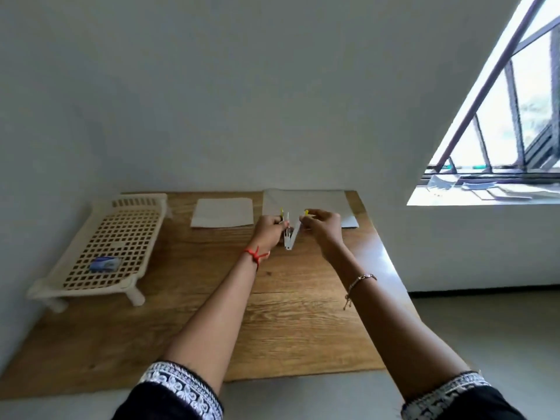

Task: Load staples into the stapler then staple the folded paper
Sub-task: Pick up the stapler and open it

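We hold the stapler [290,234] swung open in a V above the table [291,313]; our left hand [268,230] grips one arm, our right hand [321,227] pinches the other. Behind the stapler lies the folded paper [222,212], and far left of it a rack [106,247] holding a small box [104,264].

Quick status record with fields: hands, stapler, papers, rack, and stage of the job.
stapler: hinged open in a V, held above the table
left hand: grips the stapler's left arm
right hand: grips its right arm
folded paper: flat on the table, far side, untouched
larger sheet: behind the hands
rack: at left, small blue box on it
stage: loading; staples too small to see
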